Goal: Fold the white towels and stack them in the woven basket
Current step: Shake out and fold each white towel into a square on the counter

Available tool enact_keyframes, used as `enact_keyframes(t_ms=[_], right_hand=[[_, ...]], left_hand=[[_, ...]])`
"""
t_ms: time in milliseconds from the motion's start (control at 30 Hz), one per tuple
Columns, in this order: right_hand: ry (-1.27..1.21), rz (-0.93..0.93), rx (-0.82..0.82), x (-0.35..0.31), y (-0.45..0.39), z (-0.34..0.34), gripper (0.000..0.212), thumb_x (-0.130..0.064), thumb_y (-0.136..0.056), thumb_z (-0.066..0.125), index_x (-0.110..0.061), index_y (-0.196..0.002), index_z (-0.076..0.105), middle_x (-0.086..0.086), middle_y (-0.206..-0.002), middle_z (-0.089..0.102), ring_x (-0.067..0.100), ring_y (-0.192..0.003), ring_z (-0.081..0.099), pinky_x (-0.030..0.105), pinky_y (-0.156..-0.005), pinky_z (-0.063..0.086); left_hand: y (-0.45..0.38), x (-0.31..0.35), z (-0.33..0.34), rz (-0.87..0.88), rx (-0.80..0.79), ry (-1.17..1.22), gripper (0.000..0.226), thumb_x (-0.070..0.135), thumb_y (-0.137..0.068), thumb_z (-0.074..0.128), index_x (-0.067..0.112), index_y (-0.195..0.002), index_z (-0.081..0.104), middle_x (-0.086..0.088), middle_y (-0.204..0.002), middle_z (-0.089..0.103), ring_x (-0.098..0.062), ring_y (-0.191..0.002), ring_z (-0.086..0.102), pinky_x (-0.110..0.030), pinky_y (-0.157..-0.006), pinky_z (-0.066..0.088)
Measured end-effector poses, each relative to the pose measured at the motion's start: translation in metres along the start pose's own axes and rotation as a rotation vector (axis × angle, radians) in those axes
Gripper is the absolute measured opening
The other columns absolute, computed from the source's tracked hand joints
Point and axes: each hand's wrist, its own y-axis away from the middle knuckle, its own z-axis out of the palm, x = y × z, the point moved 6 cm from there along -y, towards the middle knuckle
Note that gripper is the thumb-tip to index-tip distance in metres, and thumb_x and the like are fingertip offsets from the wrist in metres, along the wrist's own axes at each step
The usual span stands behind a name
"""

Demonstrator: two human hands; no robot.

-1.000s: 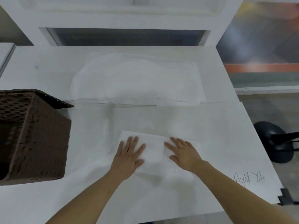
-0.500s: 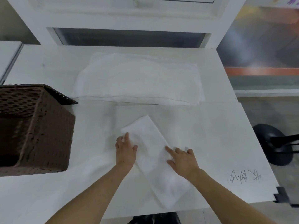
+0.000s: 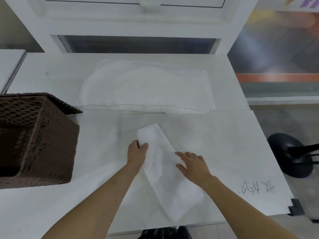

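A folded white towel (image 3: pixel 165 171) lies as a long strip on the white table, running diagonally from upper left to lower right. My left hand (image 3: pixel 137 153) grips its left edge near the far end, thumb on top and fingers tucked under. My right hand (image 3: pixel 193 165) rests on the strip's right side with its fingers spread flat. A pile of unfolded white towels (image 3: pixel 146 87) lies across the back of the table. The brown woven basket (image 3: pixel 39 138) stands at the left; its inside looks dark.
The table's (image 3: pixel 224 145) right front corner carries handwritten marks (image 3: pixel 257 188). A black chair base (image 3: pixel 291 154) stands on the floor to the right. A white window frame (image 3: pixel 136 45) rises behind the table.
The towel strip turned from lying crosswise to lying diagonally. My left hand went from flat on the towel to gripping its left edge. My right hand slid to the strip's right side.
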Motion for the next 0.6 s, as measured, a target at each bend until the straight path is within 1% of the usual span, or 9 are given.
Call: enact_keyframes(t_ms=[100, 133, 200, 267, 333, 400, 467, 533, 600], right_hand=[[-0.389, 0.047, 0.111, 0.000, -0.012, -0.026, 0.058, -0.049, -0.100, 0.059, -0.031, -0.153, 0.042, -0.009, -0.138, 0.057, 0.011, -0.128, 0.053, 0.032, -0.108, 0.042], [-0.537, 0.081, 0.116, -0.001, -0.018, -0.036, 0.061, -0.048, -0.099, 0.062, -0.029, -0.153, 0.042, -0.011, -0.143, 0.053, 0.007, -0.131, 0.049, 0.029, -0.111, 0.039], [-0.808, 0.116, 0.108, -0.006, -0.028, -0.060, 0.062, -0.045, -0.098, 0.066, -0.031, -0.153, 0.040, -0.015, -0.149, 0.049, 0.004, -0.136, 0.045, 0.030, -0.114, 0.037], [-1.070, 0.123, 0.071, -0.012, -0.034, -0.082, 0.055, -0.034, -0.100, 0.066, -0.033, -0.149, 0.043, -0.012, -0.144, 0.058, 0.008, -0.134, 0.053, 0.034, -0.111, 0.043], [-1.232, 0.140, 0.026, -0.014, -0.036, -0.104, 0.055, -0.028, -0.098, 0.066, -0.030, -0.148, 0.044, -0.006, -0.133, 0.067, 0.012, -0.125, 0.062, 0.035, -0.105, 0.050], [-1.293, 0.150, 0.001, -0.017, -0.038, -0.126, 0.057, -0.030, -0.089, 0.067, -0.027, -0.143, 0.052, -0.004, -0.128, 0.071, 0.015, -0.119, 0.067, 0.040, -0.105, 0.052], [-1.290, 0.129, 0.043, -0.019, -0.042, -0.149, 0.045, -0.023, -0.089, 0.067, -0.023, -0.134, 0.062, -0.002, -0.126, 0.072, 0.019, -0.117, 0.068, 0.048, -0.107, 0.052], [-1.262, 0.114, 0.105, -0.024, -0.044, -0.173, 0.036, -0.016, -0.091, 0.066, -0.019, -0.127, 0.067, -0.001, -0.122, 0.074, 0.021, -0.115, 0.070, 0.051, -0.105, 0.053], [-1.228, 0.092, 0.152, -0.027, -0.044, -0.195, 0.031, -0.021, -0.092, 0.068, -0.019, -0.122, 0.071, -0.001, -0.119, 0.076, 0.022, -0.111, 0.071, 0.053, -0.102, 0.055]], left_hand=[[0.034, 0.036, 0.011, 0.108, -0.168, 0.065, 0.023, 0.033, -0.098, 0.064, 0.018, -0.109, 0.052, -0.007, -0.112, 0.064, -0.025, -0.101, 0.068, -0.049, -0.087, 0.060], [0.046, 0.047, 0.015, 0.129, -0.244, 0.103, 0.025, 0.034, -0.098, 0.063, 0.018, -0.113, 0.051, -0.006, -0.115, 0.063, -0.022, -0.103, 0.068, -0.047, -0.088, 0.060], [0.067, 0.065, 0.020, 0.168, -0.397, 0.156, 0.029, 0.036, -0.099, 0.063, 0.018, -0.120, 0.050, -0.004, -0.122, 0.062, -0.018, -0.108, 0.067, -0.044, -0.092, 0.059], [0.081, 0.080, 0.020, 0.191, -0.508, 0.203, 0.036, 0.039, -0.098, 0.064, 0.022, -0.127, 0.050, -0.001, -0.128, 0.062, -0.017, -0.115, 0.066, -0.044, -0.096, 0.057], [0.089, 0.094, 0.017, 0.195, -0.577, 0.281, 0.046, 0.043, -0.095, 0.066, 0.025, -0.134, 0.049, 0.000, -0.134, 0.062, -0.018, -0.122, 0.063, -0.046, -0.100, 0.054], [0.092, 0.111, 0.011, 0.199, -0.585, 0.340, 0.050, 0.042, -0.094, 0.068, 0.023, -0.136, 0.049, 0.000, -0.138, 0.062, -0.021, -0.126, 0.061, -0.048, -0.102, 0.052], [0.092, 0.134, 0.000, 0.233, -0.549, 0.357, 0.049, 0.040, -0.094, 0.068, 0.018, -0.133, 0.050, -0.003, -0.135, 0.063, -0.022, -0.125, 0.062, -0.049, -0.102, 0.052], [0.093, 0.157, -0.014, 0.291, -0.468, 0.334, 0.047, 0.038, -0.093, 0.069, 0.009, -0.124, 0.049, -0.008, -0.122, 0.066, -0.023, -0.114, 0.066, -0.046, -0.097, 0.054], [0.096, 0.184, -0.029, 0.407, -0.373, 0.232, 0.038, 0.034, -0.096, 0.067, 0.006, -0.111, 0.047, -0.003, -0.100, 0.061, -0.017, -0.093, 0.063, -0.041, -0.081, 0.053]])
